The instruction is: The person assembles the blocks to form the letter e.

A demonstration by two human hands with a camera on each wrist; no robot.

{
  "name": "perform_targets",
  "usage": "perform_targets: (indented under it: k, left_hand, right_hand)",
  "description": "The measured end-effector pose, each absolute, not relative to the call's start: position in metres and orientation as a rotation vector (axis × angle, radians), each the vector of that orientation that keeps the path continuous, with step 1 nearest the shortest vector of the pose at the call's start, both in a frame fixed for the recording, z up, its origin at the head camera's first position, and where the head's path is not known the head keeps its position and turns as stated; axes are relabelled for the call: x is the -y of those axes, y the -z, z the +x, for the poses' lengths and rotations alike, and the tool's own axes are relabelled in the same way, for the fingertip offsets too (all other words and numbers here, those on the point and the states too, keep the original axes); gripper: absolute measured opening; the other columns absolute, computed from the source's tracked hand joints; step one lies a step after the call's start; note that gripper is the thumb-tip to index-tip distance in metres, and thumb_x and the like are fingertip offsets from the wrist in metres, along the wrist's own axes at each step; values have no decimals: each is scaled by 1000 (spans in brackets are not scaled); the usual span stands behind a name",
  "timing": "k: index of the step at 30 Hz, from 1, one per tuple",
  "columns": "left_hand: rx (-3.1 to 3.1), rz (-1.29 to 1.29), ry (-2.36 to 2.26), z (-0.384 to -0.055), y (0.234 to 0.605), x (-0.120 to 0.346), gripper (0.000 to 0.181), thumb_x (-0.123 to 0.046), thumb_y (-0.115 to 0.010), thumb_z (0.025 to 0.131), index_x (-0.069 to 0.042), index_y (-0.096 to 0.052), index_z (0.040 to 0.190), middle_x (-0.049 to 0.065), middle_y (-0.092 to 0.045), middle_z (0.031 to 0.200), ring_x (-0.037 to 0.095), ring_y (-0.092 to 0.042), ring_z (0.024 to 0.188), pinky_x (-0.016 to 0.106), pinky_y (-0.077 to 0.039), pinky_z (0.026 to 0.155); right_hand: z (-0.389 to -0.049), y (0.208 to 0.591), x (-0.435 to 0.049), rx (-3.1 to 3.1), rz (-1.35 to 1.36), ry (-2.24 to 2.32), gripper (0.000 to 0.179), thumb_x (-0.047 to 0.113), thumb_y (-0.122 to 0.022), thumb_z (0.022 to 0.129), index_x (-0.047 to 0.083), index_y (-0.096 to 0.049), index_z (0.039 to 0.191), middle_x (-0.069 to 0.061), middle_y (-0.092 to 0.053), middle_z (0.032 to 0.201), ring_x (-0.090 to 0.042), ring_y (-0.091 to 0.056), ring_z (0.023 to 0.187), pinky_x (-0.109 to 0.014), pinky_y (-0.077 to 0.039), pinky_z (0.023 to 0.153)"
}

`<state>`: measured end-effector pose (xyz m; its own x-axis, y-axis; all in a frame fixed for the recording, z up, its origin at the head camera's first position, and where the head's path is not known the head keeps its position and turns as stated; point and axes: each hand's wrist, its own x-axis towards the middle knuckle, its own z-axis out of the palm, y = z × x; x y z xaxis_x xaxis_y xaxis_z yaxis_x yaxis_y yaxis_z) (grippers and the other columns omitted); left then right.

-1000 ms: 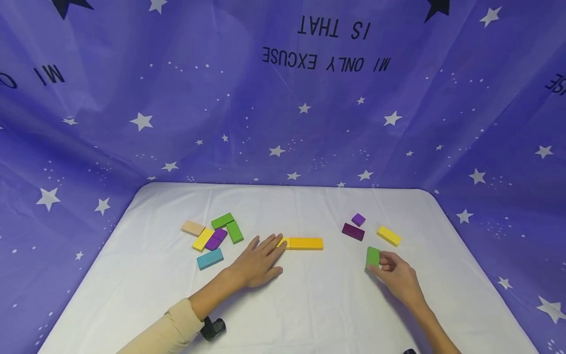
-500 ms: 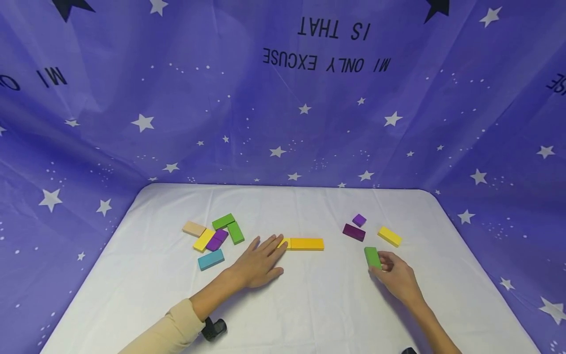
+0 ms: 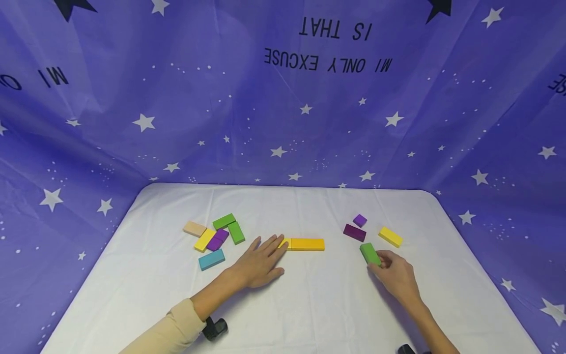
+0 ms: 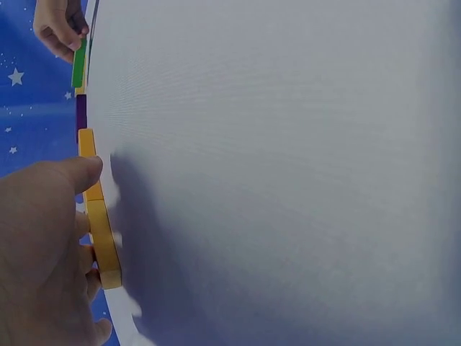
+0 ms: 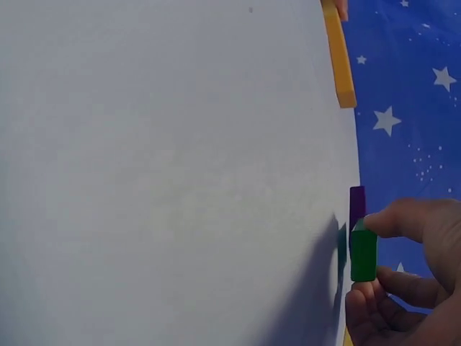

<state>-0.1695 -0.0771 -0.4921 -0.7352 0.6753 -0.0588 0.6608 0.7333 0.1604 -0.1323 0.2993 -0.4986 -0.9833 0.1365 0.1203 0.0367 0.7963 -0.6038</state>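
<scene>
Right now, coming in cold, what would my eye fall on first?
Probably the purple starry backdrop behind the white table, its lettering upside down. Then the right hand, pinching a green block towards the right, and the left hand, spread at the left end of an orange row mid-table.

Head view from above, close wrist views, all sharing held green block [image 3: 369, 253]

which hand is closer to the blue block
Left. The left hand lies just right of the blue block; the right hand is much farther right, holding a green block.
</scene>
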Motion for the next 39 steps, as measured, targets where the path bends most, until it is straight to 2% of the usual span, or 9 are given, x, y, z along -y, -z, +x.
perform_targets:
  k: [10, 21, 39]
  left_hand:
    - [-2812, 1074, -198, -169, 492, 77, 67, -44, -47, 104, -8, -30, 157, 13, -22, 163, 29, -19, 149, 56, -15, 117]
    - [-2812, 1081, -206, -169, 493, 78, 67, -44, -47, 104, -8, -29, 158, 12, -21, 164, 30, -19, 149, 56, -15, 117]
    - [-2811, 1088, -221, -169, 494, 78, 66, -44, -46, 104, -8, -30, 157, 13, -22, 163, 30, -19, 149, 57, -15, 117]
  right_hand:
    - [-157, 496, -280, 2786, 27, -1076, 40, 12, -80, 84, -3, -68, 119, -8, -69, 94, -21, -63, 85, -27, -52, 72]
    - [-193, 496, -244, 2758, 151, -1148, 42, 9, -80, 84, -3, -68, 122, -16, -70, 107, -26, -64, 92, -40, -54, 81]
    - [-222, 504, -205, 2765, 163, -1200, 41, 11, -82, 82, -2, -70, 119, -12, -70, 100, -24, -63, 88, -39, -54, 80]
